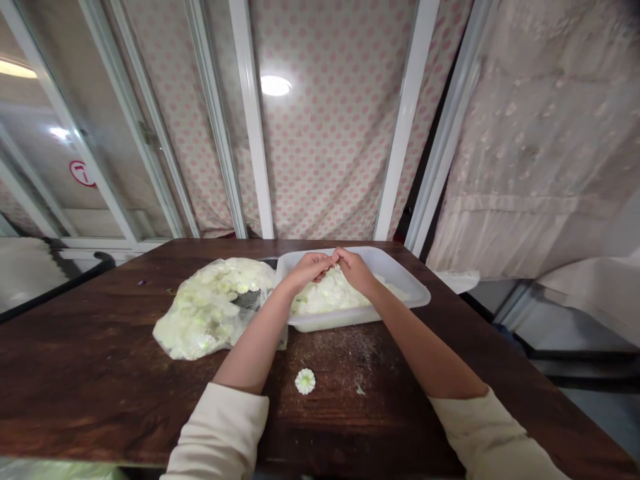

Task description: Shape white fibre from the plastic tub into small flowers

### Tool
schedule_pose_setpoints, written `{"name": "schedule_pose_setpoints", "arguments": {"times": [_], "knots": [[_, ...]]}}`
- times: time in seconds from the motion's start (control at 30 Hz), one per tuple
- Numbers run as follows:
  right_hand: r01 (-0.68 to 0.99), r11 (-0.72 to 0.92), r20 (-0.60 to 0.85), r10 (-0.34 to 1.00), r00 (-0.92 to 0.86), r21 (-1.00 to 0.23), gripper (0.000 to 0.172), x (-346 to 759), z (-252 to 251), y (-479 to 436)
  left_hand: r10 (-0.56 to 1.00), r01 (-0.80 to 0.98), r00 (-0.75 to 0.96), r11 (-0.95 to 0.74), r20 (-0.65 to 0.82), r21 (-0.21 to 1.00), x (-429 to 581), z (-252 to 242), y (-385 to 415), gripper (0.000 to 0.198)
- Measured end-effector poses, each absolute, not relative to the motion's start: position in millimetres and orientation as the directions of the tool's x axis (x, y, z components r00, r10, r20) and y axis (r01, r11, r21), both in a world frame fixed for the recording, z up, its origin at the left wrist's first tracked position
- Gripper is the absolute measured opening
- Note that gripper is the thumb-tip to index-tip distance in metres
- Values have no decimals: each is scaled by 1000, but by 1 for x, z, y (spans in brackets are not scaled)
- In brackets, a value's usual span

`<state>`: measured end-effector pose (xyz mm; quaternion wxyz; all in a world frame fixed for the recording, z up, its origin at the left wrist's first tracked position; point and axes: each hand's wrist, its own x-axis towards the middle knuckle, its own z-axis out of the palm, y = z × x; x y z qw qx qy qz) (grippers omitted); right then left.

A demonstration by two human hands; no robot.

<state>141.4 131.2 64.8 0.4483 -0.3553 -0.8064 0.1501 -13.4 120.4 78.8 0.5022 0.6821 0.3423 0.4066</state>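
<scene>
At the far edge of the dark wooden table (100, 353), a heap of pale green-white pieces (333, 297) sits in a white plastic tray (407, 293). The left hand (311, 270) and right hand (356, 271) are right over the heap, near the tray's far rim, fingers curled narrow with the fingertips meeting; any piece held between them is hidden. Both forearms reach in from the near side, likely so both hands can work over the tray together. Just left of the tray, a clear plastic bag (210, 307) lies slumped on the table with more of the same pale pieces inside, probably kept there within easy reach. Nearer the table's front edge, one scalloped flower-shaped piece (305, 381) lies on its own, beside a patch of pale crumbs (345, 353). Cream sleeves (220, 427) stop short of the wrists, seemingly pushed back to stay clear of the pieces. Behind the table hangs a pink-dotted cloth (325, 153).
</scene>
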Motion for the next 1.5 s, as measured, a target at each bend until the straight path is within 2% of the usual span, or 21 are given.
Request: {"name": "schedule_pose_setpoints", "arguments": {"times": [0.2,0.33,0.43,0.53,0.77,0.93,1.1,1.3,1.5], "knots": [[467,687,644,712,-280,-557,28,139,62,132,859,194,423,-395,287,898,-15,75,121,40],[419,676,643,727,-243,-606,34,137,61,133,828,144,482,-396,286,907,-14,76,121,35],[295,634,579,773,-260,-714,37,136,59,133,821,82,484,-388,303,918,-14,76,122,33],[197,576,504,803,-316,-793,39,135,59,132,831,130,442,-433,339,892,-14,77,124,31],[162,437,344,847,-404,-885,38,130,60,132,823,278,321,-554,468,784,-16,74,130,40],[302,541,430,827,-364,-785,27,135,57,135,822,287,379,-540,424,791,-14,72,129,43],[412,627,520,779,-350,-661,27,138,56,137,842,315,410,-491,350,812,-14,72,127,41],[498,649,599,749,-283,-576,29,136,56,138,894,308,414,-315,172,898,-14,69,129,34],[502,648,638,737,-224,-573,35,137,56,137,865,217,442,-361,239,907,-11,72,126,28]]}}
